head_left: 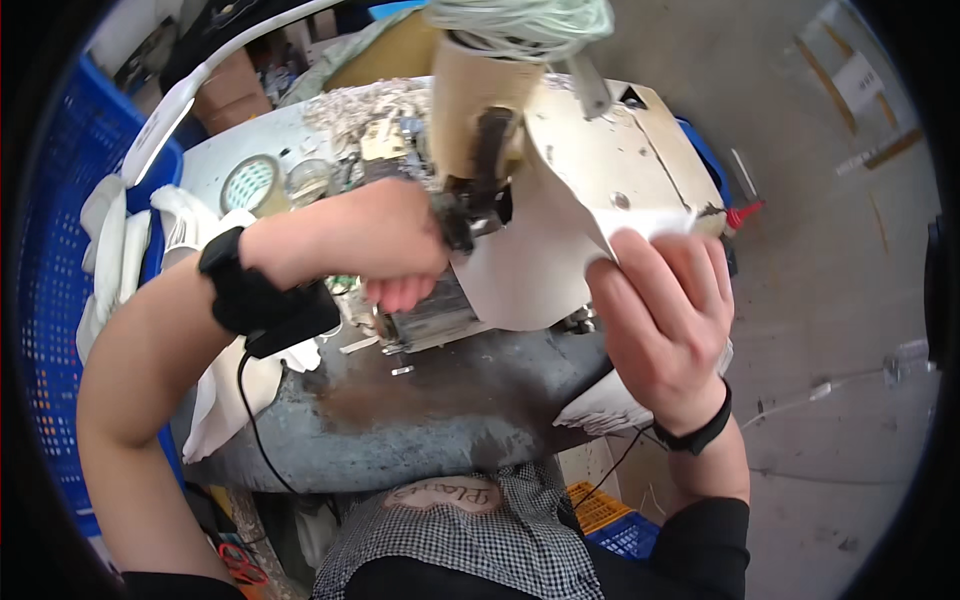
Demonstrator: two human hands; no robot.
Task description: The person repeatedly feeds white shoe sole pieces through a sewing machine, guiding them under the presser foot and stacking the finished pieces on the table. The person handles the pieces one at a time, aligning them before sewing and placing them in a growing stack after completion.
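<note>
I sit at a cream sewing machine [610, 150] on a worn grey table [440, 400]. My left hand [370, 245] is a closed fist at the needle area, gripping the near edge of a white fabric piece [525, 265]. My right hand [665, 315] pinches the same white fabric at its right side, fingers curled over the edge. The fabric runs under the machine head between both hands. A black wrist device with a cable [265, 300] sits on my left wrist, a black band [700, 430] on the right.
A cardboard thread cone with pale green thread [500, 50] stands atop the machine. A tape roll [250, 185] and fabric scraps lie at the back left. White cloth pieces [120, 250] hang over a blue crate [50, 280]. Concrete floor lies to the right.
</note>
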